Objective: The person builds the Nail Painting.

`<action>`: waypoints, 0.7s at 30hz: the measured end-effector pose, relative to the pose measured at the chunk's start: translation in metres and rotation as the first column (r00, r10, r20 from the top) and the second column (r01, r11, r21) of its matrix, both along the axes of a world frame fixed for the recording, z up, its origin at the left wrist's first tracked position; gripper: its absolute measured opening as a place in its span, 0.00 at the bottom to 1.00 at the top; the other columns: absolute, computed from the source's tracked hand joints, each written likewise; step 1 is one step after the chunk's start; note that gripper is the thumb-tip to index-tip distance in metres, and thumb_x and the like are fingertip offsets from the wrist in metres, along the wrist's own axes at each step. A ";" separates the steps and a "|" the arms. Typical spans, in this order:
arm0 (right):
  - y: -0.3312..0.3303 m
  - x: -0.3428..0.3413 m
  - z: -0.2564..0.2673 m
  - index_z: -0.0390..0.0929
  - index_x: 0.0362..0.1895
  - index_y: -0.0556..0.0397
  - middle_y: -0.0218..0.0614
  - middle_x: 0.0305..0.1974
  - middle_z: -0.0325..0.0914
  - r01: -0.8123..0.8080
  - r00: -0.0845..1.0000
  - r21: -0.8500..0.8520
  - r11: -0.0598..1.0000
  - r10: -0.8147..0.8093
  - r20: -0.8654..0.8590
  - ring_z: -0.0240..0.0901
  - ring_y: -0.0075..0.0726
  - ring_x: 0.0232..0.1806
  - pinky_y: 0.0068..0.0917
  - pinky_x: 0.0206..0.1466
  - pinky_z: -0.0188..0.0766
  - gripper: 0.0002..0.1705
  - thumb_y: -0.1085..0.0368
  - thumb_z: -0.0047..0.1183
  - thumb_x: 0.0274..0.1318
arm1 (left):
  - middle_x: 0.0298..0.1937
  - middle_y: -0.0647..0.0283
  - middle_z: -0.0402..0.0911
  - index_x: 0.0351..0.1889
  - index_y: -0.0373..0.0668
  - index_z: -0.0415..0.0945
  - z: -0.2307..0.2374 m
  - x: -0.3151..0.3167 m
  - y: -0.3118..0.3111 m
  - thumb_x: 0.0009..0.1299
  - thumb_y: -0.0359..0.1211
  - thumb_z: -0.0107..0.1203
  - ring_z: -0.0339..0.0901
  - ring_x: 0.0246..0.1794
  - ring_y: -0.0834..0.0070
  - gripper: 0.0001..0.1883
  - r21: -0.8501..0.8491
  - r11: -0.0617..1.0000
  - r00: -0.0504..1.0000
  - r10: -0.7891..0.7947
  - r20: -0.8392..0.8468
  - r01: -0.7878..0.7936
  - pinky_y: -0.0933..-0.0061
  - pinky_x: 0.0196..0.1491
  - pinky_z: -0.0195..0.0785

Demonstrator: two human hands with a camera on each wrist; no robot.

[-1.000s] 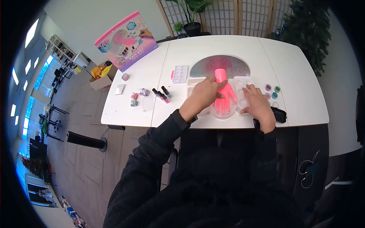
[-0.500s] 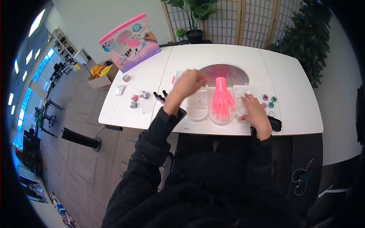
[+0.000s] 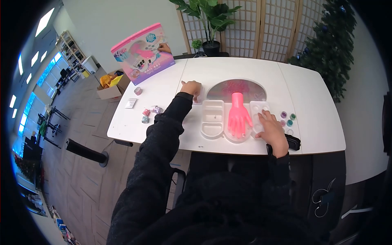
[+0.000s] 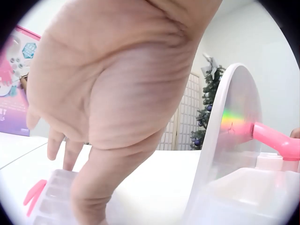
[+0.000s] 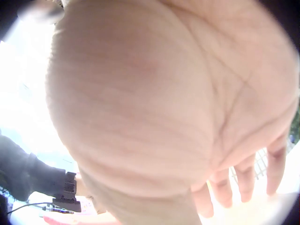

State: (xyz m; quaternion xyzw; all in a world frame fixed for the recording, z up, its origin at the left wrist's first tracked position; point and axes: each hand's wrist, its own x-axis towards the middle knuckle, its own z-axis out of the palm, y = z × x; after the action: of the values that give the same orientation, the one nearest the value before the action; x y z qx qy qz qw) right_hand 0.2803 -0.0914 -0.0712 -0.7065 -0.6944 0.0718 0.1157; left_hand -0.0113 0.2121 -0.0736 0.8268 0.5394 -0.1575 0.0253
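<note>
My left hand [image 3: 192, 87] reaches over a clear compartment case [image 4: 51, 197] left of the oval mirror [image 3: 218, 90]. Its fingers extend past the far end in the left wrist view, with the thumb along the near right side. A pink tweezer-like strip [image 4: 35, 194] lies beside the case. My right hand [image 3: 272, 132] rests with spread fingers on the right tray [image 3: 258, 108], which has round wells. Between the hands, a pink model hand [image 3: 238, 112] lies palm down on a white base, fingers toward me. A three-part tray [image 3: 213, 109] adjoins it.
Several small glitter pots [image 3: 290, 122] stand right of the trays, near a black pouch [image 3: 293, 142]. Farther left are glitter jars [image 3: 145, 119], a small white square pack [image 3: 131, 103] and the upright nail art box [image 3: 145, 55]. My left sleeve hides part of the table.
My left hand has left the pink model hand and moved leftward to the compartment case. The right hand stays on the right tray. The head view has shifted slightly.
</note>
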 end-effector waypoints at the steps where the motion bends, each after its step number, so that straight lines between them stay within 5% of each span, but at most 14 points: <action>1: 0.001 0.001 -0.002 0.71 0.73 0.55 0.43 0.77 0.64 0.000 1.000 0.014 1.000 0.000 0.002 0.65 0.52 0.74 0.44 0.71 0.71 0.54 0.62 0.79 0.37 | 0.64 0.49 0.82 0.51 0.40 0.87 -0.006 -0.002 -0.001 0.48 0.33 0.84 0.79 0.67 0.48 0.31 0.084 0.996 0.998 -0.015 0.060 0.010 0.22 0.70 0.58; 2: 0.002 0.001 -0.004 0.71 0.74 0.55 0.43 0.77 0.64 -0.001 1.000 0.029 1.000 0.001 0.002 0.65 0.52 0.74 0.45 0.70 0.71 0.54 0.62 0.79 0.38 | 0.64 0.49 0.82 0.51 0.40 0.87 -0.010 -0.002 0.000 0.48 0.33 0.84 0.79 0.67 0.48 0.31 0.080 0.997 0.998 -0.015 0.060 0.011 0.22 0.70 0.58; 4: 0.005 0.002 -0.007 0.71 0.74 0.55 0.42 0.77 0.63 0.005 1.000 0.033 0.999 -0.005 0.003 0.65 0.52 0.74 0.46 0.69 0.72 0.53 0.62 0.79 0.38 | 0.62 0.48 0.82 0.54 0.40 0.86 -0.016 -0.004 -0.002 0.47 0.33 0.85 0.79 0.66 0.46 0.33 0.134 0.991 0.996 -0.010 0.093 -0.002 0.12 0.72 0.42; 11: 0.011 0.001 -0.001 0.72 0.74 0.53 0.41 0.76 0.65 0.021 1.000 -0.016 1.000 -0.021 0.011 0.66 0.52 0.73 0.48 0.68 0.72 0.54 0.62 0.79 0.37 | 0.61 0.46 0.81 0.59 0.41 0.82 -0.001 -0.004 -0.010 0.45 0.34 0.85 0.80 0.64 0.44 0.40 0.261 0.965 0.993 0.002 0.116 -0.032 0.13 0.71 0.42; 14: 0.011 0.002 -0.004 0.73 0.73 0.53 0.41 0.75 0.66 0.023 1.000 0.005 1.000 -0.023 0.008 0.67 0.52 0.72 0.48 0.68 0.73 0.53 0.62 0.80 0.36 | 0.60 0.46 0.81 0.55 0.42 0.85 0.019 -0.009 -0.004 0.48 0.32 0.83 0.82 0.61 0.42 0.33 0.148 0.984 0.976 0.068 0.209 -0.100 0.23 0.72 0.56; 16: 0.011 0.002 -0.003 0.73 0.72 0.53 0.41 0.75 0.66 0.020 1.000 0.011 1.000 -0.020 0.007 0.67 0.52 0.72 0.48 0.67 0.73 0.53 0.62 0.80 0.36 | 0.56 0.45 0.85 0.49 0.42 0.88 -0.002 -0.026 0.042 0.53 0.29 0.79 0.84 0.56 0.42 0.23 0.237 0.971 0.881 -0.079 0.467 -0.039 0.44 0.65 0.74; 19: 0.009 0.000 -0.002 0.74 0.72 0.53 0.41 0.74 0.66 0.020 1.000 0.017 1.000 -0.020 0.000 0.67 0.52 0.72 0.48 0.67 0.73 0.53 0.62 0.80 0.35 | 0.49 0.45 0.88 0.44 0.41 0.89 0.051 -0.033 0.004 0.56 0.27 0.74 0.86 0.52 0.45 0.16 0.339 0.926 0.808 -0.070 0.585 -0.165 0.56 0.55 0.82; 21: 0.008 0.001 -0.002 0.74 0.72 0.54 0.41 0.74 0.67 0.026 1.000 0.021 0.999 -0.026 -0.003 0.67 0.53 0.72 0.48 0.68 0.73 0.53 0.62 0.80 0.35 | 0.37 0.46 0.88 0.41 0.34 0.87 0.079 -0.047 -0.029 0.57 0.26 0.72 0.87 0.39 0.49 0.14 0.457 0.874 0.689 -0.228 0.688 -0.168 0.58 0.44 0.77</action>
State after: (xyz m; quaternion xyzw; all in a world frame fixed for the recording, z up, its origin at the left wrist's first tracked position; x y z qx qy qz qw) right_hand 0.2811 -0.0832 -0.0731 -0.7141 -0.6858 0.0640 0.1253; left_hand -0.0584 0.1828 0.0051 0.8085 0.4923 0.3216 0.0250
